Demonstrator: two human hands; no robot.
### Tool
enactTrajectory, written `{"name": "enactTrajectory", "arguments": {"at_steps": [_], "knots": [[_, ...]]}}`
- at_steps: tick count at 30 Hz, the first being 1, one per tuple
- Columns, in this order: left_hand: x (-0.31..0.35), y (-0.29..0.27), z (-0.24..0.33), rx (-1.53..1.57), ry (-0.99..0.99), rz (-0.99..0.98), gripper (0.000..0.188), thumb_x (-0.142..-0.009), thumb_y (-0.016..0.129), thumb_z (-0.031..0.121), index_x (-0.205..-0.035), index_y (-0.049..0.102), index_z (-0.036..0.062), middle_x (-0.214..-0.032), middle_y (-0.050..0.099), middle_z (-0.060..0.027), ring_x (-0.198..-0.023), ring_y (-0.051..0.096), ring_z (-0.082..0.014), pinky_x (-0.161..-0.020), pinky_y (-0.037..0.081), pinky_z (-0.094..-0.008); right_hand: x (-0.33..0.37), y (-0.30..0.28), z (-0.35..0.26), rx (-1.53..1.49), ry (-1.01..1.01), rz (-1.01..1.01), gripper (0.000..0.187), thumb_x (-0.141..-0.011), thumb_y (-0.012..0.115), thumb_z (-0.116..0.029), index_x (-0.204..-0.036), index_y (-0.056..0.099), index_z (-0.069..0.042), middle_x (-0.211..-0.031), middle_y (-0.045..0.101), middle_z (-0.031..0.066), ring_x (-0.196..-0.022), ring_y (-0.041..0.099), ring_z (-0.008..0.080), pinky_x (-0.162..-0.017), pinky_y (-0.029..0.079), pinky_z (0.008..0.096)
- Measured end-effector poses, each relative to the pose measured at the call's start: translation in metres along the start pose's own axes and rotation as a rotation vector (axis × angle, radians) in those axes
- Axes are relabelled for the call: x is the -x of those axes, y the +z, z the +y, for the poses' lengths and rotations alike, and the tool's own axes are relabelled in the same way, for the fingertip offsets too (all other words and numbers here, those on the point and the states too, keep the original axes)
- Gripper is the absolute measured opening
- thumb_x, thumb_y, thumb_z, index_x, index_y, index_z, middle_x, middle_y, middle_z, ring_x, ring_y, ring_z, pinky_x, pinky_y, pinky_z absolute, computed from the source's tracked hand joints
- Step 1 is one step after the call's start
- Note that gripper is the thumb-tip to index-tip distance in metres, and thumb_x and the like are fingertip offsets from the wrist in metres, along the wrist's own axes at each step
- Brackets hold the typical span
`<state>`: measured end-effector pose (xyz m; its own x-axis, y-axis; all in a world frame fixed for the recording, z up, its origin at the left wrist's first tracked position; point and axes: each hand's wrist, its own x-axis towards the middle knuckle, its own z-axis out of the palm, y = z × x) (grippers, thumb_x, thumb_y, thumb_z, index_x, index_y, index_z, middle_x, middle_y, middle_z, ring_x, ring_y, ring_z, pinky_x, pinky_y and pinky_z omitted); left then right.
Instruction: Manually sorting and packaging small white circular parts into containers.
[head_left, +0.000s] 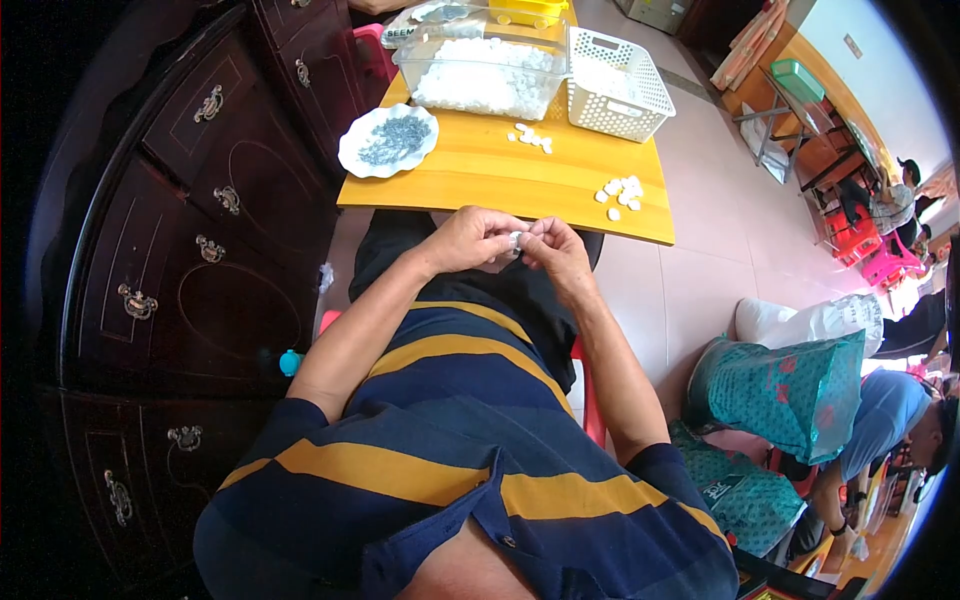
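Note:
Just past the near edge of the wooden table, my left hand (468,241) and my right hand (562,258) meet in front of my body. Both pinch a small white piece (516,241) between thumbs and fingertips; its exact kind is too small to tell. On the table, a white scalloped plate (352,152) bears many small dark grey parts (395,138). A clear plastic tub (405,62) is heaped with white pieces (485,75). Small white pieces lie loose in one cluster (530,138) at the middle and another cluster (620,192) near the right corner.
A white perforated basket (612,118) stands right of the tub, with a yellow container (525,12) behind. Dark wooden drawers (190,240) rise close on my left. Teal sacks (775,395) stand on the floor to the right, near a person in blue (885,415).

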<state>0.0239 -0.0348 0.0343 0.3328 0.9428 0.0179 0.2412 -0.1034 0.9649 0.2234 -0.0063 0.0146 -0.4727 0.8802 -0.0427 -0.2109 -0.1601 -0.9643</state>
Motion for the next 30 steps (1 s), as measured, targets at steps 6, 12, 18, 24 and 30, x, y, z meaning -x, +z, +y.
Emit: {"name": "enactTrajectory", "arguments": {"at_steps": [6, 12, 18, 24, 30], "knots": [[0.001, 0.009, 0.009, -0.207, 0.067, 0.095, 0.033, -0.09, 0.071, 0.009, -0.122, 0.071, 0.0014, -0.088, 0.072, -0.0037, -0.072, 0.061, -0.011, -0.068, 0.053, -0.0269, -0.009, -0.002, 0.014, -0.116, -0.006, 0.031, 0.015, -0.091, 0.067, 0.001, -0.095, 0.056, -0.007, -0.084, 0.066, 0.0018, -0.072, 0.06, 0.0083, -0.064, 0.046, 0.0216], [0.004, 0.022, 0.015, -0.787, 0.309, 0.438, 0.035, -0.078, 0.078, 0.028, -0.102, 0.073, 0.0033, -0.085, 0.07, -0.0158, -0.08, 0.07, -0.0321, -0.074, 0.057, -0.0406, -0.01, 0.006, 0.019, -0.131, -0.042, 0.109, 0.018, -0.091, 0.071, -0.003, -0.099, 0.055, -0.009, -0.082, 0.065, -0.0001, -0.069, 0.059, 0.0072, -0.062, 0.046, 0.0207], [0.002, 0.024, 0.002, -0.869, 0.307, 0.435, 0.022, -0.083, 0.074, 0.026, -0.086, 0.073, 0.0043, -0.083, 0.071, -0.0157, -0.078, 0.07, -0.0337, -0.072, 0.057, -0.0427, -0.01, 0.005, 0.022, -0.146, -0.035, 0.121, 0.018, -0.092, 0.074, -0.009, -0.098, 0.057, -0.012, -0.085, 0.067, -0.0014, -0.07, 0.061, 0.0064, -0.063, 0.048, 0.0197], [0.006, 0.023, 0.003, -0.864, 0.408, 0.441, 0.02, -0.083, 0.072, 0.022, -0.087, 0.073, 0.0024, -0.083, 0.071, -0.0164, -0.078, 0.07, -0.0331, -0.072, 0.057, -0.0424, -0.012, -0.001, 0.025, -0.245, 0.037, 0.095, 0.014, -0.095, 0.071, -0.012, -0.097, 0.057, -0.012, -0.086, 0.066, -0.0022, -0.072, 0.062, 0.0072, -0.064, 0.05, 0.0206], [0.004, 0.024, 0.008, -0.856, 0.466, 0.409, 0.018, -0.083, 0.071, 0.02, -0.09, 0.072, 0.0028, -0.087, 0.071, -0.0162, -0.079, 0.069, -0.0334, -0.071, 0.056, -0.0434, -0.011, -0.002, 0.025, -0.192, 0.019, 0.105, 0.015, -0.095, 0.073, -0.014, -0.097, 0.058, -0.012, -0.086, 0.066, -0.0023, -0.073, 0.062, 0.0072, -0.065, 0.051, 0.0212]]}}
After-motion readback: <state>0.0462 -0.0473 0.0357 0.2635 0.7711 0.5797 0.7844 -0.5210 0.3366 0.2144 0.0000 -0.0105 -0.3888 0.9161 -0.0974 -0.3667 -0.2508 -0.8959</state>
